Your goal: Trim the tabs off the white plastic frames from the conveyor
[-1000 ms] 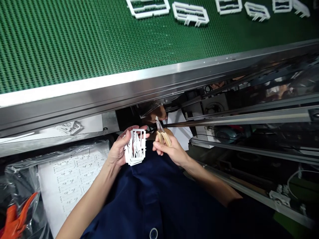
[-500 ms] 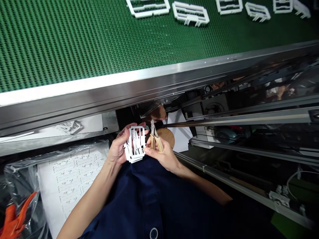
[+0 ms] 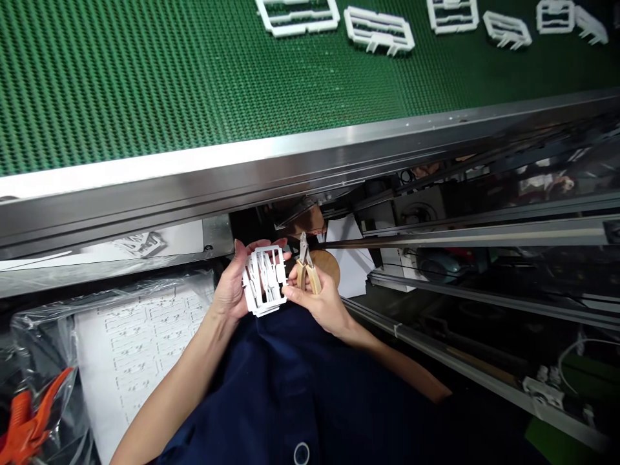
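Observation:
A stack of white plastic frames [image 3: 264,281] rests in my left hand [image 3: 231,287], whose fingers wrap behind it. My right hand [image 3: 322,303] holds pliers with tan handles [image 3: 308,274], their metal jaws pointing up and away from me. The right thumb touches the lower right edge of the stack. Both hands are close together in front of the dark blue clothing, below the metal edge of the green belt.
On the green belt [image 3: 145,77] lie several white frames [image 3: 380,31]. Its metal rail [image 3: 271,152] crosses ahead of me. At left are a printed sheet in clear plastic [image 3: 140,342] and an orange-handled tool [image 3: 31,420]. Metal bars [image 3: 465,239] run at right.
The frames on the belt appear slightly further right and lower. My hands, the stack and the pliers have shifted slightly right in view.

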The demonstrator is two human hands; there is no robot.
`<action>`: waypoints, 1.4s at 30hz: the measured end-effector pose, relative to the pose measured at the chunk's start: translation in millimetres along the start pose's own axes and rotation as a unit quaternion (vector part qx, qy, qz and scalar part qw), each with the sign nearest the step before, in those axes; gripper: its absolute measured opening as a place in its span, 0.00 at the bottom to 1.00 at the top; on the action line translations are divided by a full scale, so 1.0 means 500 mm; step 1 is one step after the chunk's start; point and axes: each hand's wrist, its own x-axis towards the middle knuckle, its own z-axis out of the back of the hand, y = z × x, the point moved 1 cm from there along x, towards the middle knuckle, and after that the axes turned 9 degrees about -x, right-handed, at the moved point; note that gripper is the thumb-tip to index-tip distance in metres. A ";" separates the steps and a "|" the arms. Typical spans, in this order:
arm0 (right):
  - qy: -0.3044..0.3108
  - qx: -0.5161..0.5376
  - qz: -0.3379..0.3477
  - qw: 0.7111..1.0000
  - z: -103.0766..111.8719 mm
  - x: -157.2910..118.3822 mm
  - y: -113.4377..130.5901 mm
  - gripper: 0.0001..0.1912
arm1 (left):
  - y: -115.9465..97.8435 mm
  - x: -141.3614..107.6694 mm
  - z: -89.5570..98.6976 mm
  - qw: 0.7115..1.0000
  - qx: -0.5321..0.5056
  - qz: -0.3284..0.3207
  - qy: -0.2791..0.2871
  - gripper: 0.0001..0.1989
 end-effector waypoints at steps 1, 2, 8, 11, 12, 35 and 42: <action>0.000 -0.001 0.000 1.000 0.000 0.000 0.000 0.12 | 0.000 0.001 0.000 1.000 0.004 -0.001 -0.006 0.18; 0.000 -0.003 -0.001 1.000 0.000 0.000 0.000 0.12 | -0.001 0.003 0.000 1.000 0.007 0.000 -0.011 0.19; -0.006 -0.004 0.002 1.000 0.007 -0.001 -0.006 0.11 | -0.003 0.007 0.005 0.999 0.002 0.000 -0.046 0.21; -0.020 0.006 0.009 1.000 0.017 -0.001 -0.008 0.12 | -0.004 0.008 0.009 0.998 0.002 0.013 -0.061 0.22; -0.022 0.004 0.009 1.000 0.021 -0.001 -0.007 0.12 | -0.004 0.008 0.010 0.998 0.002 0.018 -0.064 0.22; 0.049 -0.534 0.232 0.812 -0.005 0.008 0.025 0.11 | 0.040 0.040 0.017 0.973 0.136 -0.065 -0.175 0.19; 0.138 -0.475 0.152 0.855 0.021 0.033 0.079 0.09 | 0.069 0.028 0.058 0.979 0.062 -0.006 -0.196 0.09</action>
